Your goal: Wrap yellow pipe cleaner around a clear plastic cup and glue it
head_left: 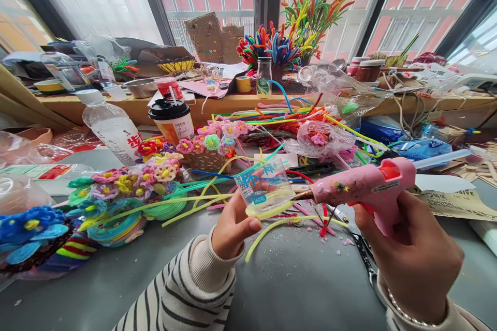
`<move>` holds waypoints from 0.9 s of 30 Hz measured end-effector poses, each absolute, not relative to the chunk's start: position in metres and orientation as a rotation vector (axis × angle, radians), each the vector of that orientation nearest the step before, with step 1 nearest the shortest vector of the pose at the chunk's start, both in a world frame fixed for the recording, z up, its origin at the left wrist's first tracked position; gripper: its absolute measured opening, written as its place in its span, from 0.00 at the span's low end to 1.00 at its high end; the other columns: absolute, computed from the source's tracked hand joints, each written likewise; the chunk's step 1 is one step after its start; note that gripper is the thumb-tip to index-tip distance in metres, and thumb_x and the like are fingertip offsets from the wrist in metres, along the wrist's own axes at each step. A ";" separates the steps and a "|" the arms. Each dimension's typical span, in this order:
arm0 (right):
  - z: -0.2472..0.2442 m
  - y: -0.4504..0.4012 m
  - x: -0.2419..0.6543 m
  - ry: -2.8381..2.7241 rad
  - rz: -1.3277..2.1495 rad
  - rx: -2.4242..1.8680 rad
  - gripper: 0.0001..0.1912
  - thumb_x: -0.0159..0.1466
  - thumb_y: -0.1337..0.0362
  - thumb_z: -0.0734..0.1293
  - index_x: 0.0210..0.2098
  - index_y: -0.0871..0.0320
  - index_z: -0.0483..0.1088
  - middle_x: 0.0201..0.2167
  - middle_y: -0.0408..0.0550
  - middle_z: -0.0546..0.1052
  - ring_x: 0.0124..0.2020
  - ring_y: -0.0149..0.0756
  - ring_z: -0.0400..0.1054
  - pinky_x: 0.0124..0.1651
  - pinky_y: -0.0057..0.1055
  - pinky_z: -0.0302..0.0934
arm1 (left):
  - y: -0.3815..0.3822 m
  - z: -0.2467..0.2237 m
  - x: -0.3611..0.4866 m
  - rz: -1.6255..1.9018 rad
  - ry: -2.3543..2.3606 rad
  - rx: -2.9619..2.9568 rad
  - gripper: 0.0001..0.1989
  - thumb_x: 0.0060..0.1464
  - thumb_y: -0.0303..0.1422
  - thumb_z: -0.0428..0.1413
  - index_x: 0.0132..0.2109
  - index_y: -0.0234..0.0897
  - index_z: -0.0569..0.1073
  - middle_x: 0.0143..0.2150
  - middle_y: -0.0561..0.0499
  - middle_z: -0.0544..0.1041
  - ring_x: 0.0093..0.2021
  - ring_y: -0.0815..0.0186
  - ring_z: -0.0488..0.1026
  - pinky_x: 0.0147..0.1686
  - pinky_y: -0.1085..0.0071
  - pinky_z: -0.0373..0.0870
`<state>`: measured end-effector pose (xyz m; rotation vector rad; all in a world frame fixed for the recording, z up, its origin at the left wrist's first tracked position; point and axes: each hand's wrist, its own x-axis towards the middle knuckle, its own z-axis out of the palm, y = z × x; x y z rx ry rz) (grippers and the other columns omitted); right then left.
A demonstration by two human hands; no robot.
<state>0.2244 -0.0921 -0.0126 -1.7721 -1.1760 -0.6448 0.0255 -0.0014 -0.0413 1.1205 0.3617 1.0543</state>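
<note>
My left hand is closed around a small clear plastic cup with blue printing, tilted on its side. Pale yellow pipe cleaner runs along the cup's near edge. My right hand grips a pink hot glue gun, with a glue stick coming out of its back. The gun's nozzle points left at the yellow edge of the cup; whether it touches I cannot tell. A loose curved yellow pipe cleaner hangs or lies just below the cup.
Scissors lie under the glue gun. Pipe-cleaner flowers crowd the left, beside a water bottle and a lidded drink cup. Behind lie heaped pipe cleaners. A glass bottle stands on the window ledge.
</note>
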 end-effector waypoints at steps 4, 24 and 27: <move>-0.012 -0.093 0.225 -1.163 -0.644 -1.777 0.20 0.54 0.51 0.64 0.35 0.62 0.68 0.17 0.43 0.66 0.17 0.29 0.59 0.22 0.27 0.52 | -0.002 -0.038 0.026 1.056 0.356 1.116 0.43 0.36 0.42 0.62 0.60 0.45 0.52 0.45 0.46 0.70 0.43 0.56 0.70 0.46 0.58 0.64; -0.014 -0.092 0.225 -1.136 -0.612 -1.781 0.19 0.53 0.52 0.65 0.36 0.60 0.68 0.19 0.43 0.68 0.17 0.30 0.60 0.23 0.28 0.53 | -0.005 -0.033 0.026 1.062 0.348 1.112 0.46 0.38 0.41 0.61 0.61 0.48 0.45 0.44 0.47 0.69 0.47 0.55 0.68 0.43 0.61 0.66; -0.013 -0.093 0.225 -1.134 -0.609 -1.789 0.19 0.53 0.51 0.65 0.35 0.61 0.68 0.18 0.43 0.67 0.17 0.30 0.60 0.22 0.27 0.53 | -0.005 -0.032 0.026 1.052 0.322 1.110 0.46 0.39 0.41 0.61 0.61 0.49 0.45 0.44 0.48 0.68 0.48 0.55 0.67 0.43 0.62 0.66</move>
